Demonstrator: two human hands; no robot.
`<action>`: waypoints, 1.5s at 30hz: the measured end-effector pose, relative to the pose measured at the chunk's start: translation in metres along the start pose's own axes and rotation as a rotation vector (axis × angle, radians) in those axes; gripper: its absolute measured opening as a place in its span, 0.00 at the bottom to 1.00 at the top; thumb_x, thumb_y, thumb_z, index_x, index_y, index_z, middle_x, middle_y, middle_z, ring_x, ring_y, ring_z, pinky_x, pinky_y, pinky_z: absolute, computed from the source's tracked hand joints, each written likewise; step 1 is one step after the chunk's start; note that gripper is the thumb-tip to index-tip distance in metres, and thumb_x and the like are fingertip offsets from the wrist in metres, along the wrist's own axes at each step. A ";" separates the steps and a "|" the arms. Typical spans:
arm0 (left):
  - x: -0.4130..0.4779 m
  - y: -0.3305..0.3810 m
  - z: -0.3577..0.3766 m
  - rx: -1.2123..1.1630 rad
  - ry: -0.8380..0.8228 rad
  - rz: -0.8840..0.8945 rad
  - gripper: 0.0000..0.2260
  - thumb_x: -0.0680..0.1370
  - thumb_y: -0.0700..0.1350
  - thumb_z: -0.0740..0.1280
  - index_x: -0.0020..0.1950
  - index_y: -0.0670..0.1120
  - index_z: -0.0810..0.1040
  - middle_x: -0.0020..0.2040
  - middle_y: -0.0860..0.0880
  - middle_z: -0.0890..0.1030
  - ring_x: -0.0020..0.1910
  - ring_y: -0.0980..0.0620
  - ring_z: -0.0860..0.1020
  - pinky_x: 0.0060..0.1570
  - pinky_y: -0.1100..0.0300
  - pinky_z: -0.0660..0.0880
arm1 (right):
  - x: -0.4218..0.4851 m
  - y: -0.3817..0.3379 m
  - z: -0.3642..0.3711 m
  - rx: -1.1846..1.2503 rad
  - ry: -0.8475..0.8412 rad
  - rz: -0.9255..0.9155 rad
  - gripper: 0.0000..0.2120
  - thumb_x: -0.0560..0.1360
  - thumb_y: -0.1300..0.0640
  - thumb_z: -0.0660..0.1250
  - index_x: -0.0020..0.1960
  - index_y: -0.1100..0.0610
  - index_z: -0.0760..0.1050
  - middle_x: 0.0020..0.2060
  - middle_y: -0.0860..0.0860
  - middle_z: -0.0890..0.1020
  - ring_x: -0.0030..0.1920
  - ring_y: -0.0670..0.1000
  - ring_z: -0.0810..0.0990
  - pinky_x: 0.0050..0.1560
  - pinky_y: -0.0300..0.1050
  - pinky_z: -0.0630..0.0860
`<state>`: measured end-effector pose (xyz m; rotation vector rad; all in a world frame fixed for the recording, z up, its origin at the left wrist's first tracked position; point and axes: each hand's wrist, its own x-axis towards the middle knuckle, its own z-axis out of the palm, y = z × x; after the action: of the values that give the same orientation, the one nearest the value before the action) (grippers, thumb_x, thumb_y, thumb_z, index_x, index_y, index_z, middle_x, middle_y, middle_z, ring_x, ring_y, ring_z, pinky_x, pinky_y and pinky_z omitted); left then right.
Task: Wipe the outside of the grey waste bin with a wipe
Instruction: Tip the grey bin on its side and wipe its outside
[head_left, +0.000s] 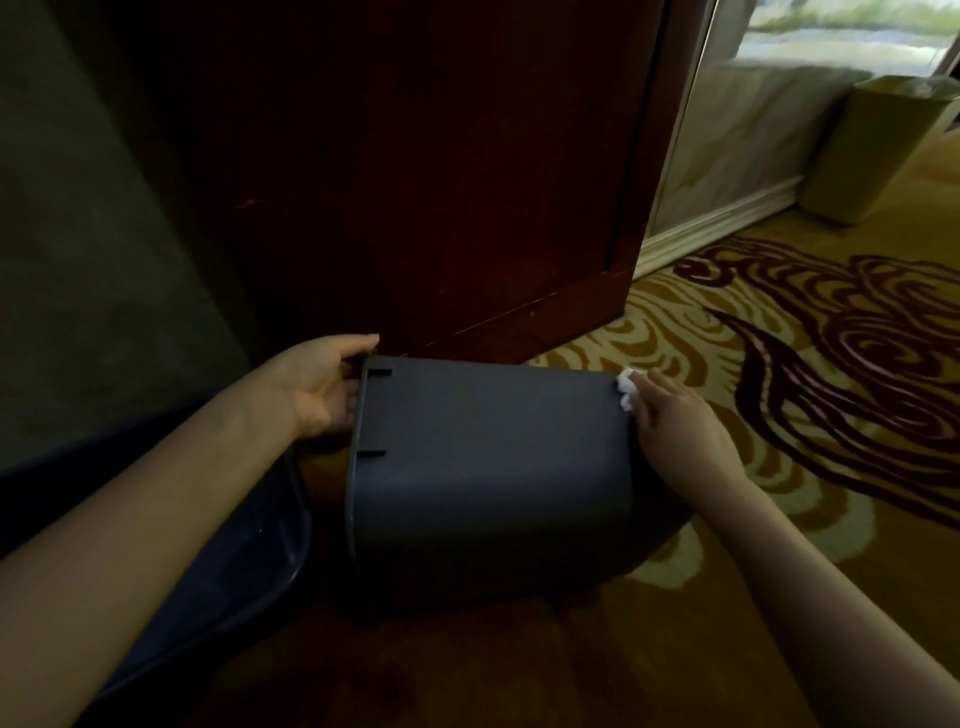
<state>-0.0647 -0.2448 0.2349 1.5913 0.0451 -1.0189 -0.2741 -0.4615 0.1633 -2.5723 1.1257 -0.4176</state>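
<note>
The grey waste bin lies on its side on the carpet, its open rim to the left and its base to the right. My left hand grips the rim at the upper left, thumb over the edge. My right hand presses a small white wipe against the bin's base edge at the upper right. Only a crumpled bit of the wipe shows past my fingers.
A dark red wooden door stands right behind the bin. A dark blue curved object lies at the left under my forearm. A beige bin stands far right by the skirting. Patterned carpet stretches to the right.
</note>
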 end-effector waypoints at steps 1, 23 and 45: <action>0.001 0.004 0.003 0.000 0.017 0.001 0.09 0.77 0.49 0.62 0.49 0.43 0.74 0.40 0.46 0.78 0.40 0.49 0.78 0.38 0.53 0.75 | -0.001 0.001 0.000 -0.004 0.008 -0.008 0.18 0.79 0.56 0.53 0.69 0.53 0.65 0.69 0.52 0.70 0.67 0.53 0.69 0.63 0.48 0.67; -0.016 -0.048 0.002 0.125 0.025 0.506 0.08 0.79 0.45 0.60 0.46 0.48 0.78 0.42 0.49 0.82 0.40 0.54 0.81 0.37 0.60 0.75 | -0.016 0.017 0.001 0.592 0.373 0.281 0.11 0.78 0.58 0.59 0.57 0.56 0.76 0.46 0.51 0.80 0.44 0.47 0.78 0.40 0.38 0.70; -0.005 -0.145 -0.069 -0.145 -0.492 -0.177 0.26 0.59 0.37 0.80 0.56 0.43 0.82 0.59 0.39 0.81 0.56 0.41 0.80 0.46 0.49 0.80 | -0.082 -0.014 0.055 0.029 -0.049 -0.319 0.20 0.74 0.52 0.62 0.66 0.50 0.69 0.67 0.47 0.73 0.66 0.49 0.68 0.65 0.48 0.68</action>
<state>-0.1067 -0.1407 0.1202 1.1869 -0.0764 -1.4881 -0.2976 -0.3824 0.1067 -2.7256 0.6870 -0.4349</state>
